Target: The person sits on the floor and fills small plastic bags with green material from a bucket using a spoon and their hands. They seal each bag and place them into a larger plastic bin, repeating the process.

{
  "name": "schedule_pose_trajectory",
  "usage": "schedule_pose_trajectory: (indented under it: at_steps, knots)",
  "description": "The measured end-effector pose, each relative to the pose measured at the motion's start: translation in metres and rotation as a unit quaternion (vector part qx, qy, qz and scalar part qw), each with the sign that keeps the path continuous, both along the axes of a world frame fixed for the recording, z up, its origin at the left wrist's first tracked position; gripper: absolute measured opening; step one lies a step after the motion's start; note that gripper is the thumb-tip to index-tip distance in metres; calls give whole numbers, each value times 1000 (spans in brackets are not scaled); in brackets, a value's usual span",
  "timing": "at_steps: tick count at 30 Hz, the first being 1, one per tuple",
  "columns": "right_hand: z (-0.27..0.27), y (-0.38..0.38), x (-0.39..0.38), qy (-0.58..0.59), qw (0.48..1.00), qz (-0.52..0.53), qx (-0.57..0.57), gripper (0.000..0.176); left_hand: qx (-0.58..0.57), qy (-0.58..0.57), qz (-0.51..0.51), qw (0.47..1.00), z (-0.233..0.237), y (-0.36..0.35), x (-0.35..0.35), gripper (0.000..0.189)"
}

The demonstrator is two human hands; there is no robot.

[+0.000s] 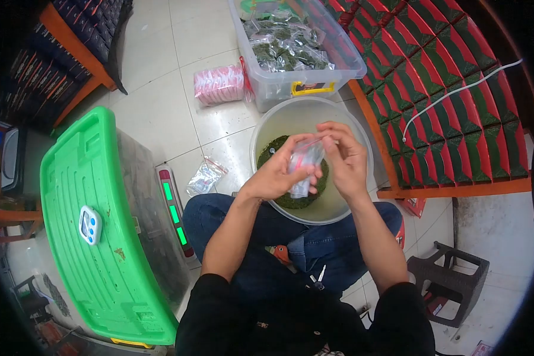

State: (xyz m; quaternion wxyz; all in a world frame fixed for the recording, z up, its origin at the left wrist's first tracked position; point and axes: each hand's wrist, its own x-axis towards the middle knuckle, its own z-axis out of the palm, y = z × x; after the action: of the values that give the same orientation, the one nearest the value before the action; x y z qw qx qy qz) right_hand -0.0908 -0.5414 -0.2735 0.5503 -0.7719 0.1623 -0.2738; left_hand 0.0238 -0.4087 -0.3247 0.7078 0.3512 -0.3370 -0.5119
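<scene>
My left hand (279,175) is closed around clear plastic zip bags (308,154) with pink stripes, possibly a small stack. My right hand (347,160) is at their upper edge, its thumb and fingers pinching near the opening; exactly what sits between the fingertips is hard to make out. Both hands are above a translucent round tub (267,118) standing between my legs. Crumbled dark green dried leaf (296,202) covers the bottom of the tub. A small shiny object (272,151) shows in the leaf by my left hand, partly hidden.
A clear bin (350,65) of filled bags stands behind the tub, beside pink-and-white bundled packs (219,86). Left are crumpled clear bags (206,177), a scale with green displays (173,210), and a green-lidded box (101,261) carrying a timer (89,225). Right are shelved red-green boxes (445,101) and a stool (451,279).
</scene>
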Motion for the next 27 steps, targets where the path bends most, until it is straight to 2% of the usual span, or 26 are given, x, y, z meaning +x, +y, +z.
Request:
schedule_pose_trajectory:
  at_steps: [1, 2, 3, 5, 6, 8, 9, 10, 11, 13, 14, 15, 17, 18, 20, 23, 24, 25, 26, 27]
  knots:
    - [-3, -2, 1, -66, 997, -27, 36, 13, 17, 84, -51, 995, 4, 3, 2, 63]
    - [0, -4, 1, -61, 997, -37, -23, 13, 44, 108, -40, 992, 6, 4, 2, 53]
    - [2, -7, 2, -61, 997, -37, -24, 13, 43, 108, -40, 992, 6, 6, 7, 53]
    - [9, -15, 2, -99, 990, -95, 13, 11, 168, 38, -97, 980, 5, 9, 20, 49]
    - [17, -22, -2, -98, 991, -94, 10, 11, 165, 39, -97, 981, 4, 6, 17, 49]
    - [36, -32, -11, 64, 976, -31, -207, 10, 81, -135, 84, 984, 7, 0, 4, 48]
    - [36, -31, -13, 66, 976, -32, -207, 10, 38, -219, 172, 960, 11, -2, -2, 48]
    - [36, -31, -14, 81, 961, 12, -263, 10, 28, -203, 200, 958, 17, -1, -8, 33]
    - [35, -30, -14, 95, 942, 56, -316, 10, 27, -201, 201, 958, 11, -3, -9, 33]
    - [31, -22, -11, 93, 936, 42, -338, 11, 44, -262, 208, 941, -4, -6, -9, 14]
    - [29, -16, -9, 91, 929, 28, -358, 11, 45, -263, 211, 940, -3, -5, -9, 14]
    - [31, -11, -7, 89, 928, 30, -360, 11, 69, -225, 230, 944, 0, -5, -10, 9]
    - [36, 1, -6, 79, 918, -105, -373, 14, 92, -188, 252, 945, 3, -4, -8, 7]
    - [36, 2, -6, 75, 919, -103, -374, 14, 111, -186, 244, 945, 4, -3, -7, 7]
    - [33, 4, -10, 205, 949, 44, -237, 18, 134, -182, 230, 946, 2, -2, -8, 8]
    - [22, -1, -10, 167, 951, 80, -247, 23, 103, -152, 223, 957, 1, -4, -10, 8]
    - [22, -2, -11, 166, 951, 81, -246, 23, 111, -117, 180, 970, 6, -3, -8, 9]
    - [23, -4, -12, 177, 960, 89, -197, 24, 119, -83, 138, 980, 11, -1, -6, 10]
    - [24, -5, -13, 188, 966, 96, -147, 26, 119, -83, 138, 980, 13, 0, -4, 10]
    - [28, -5, -13, 188, 966, 96, -147, 26, 118, -58, 115, 985, 16, 0, -3, 12]
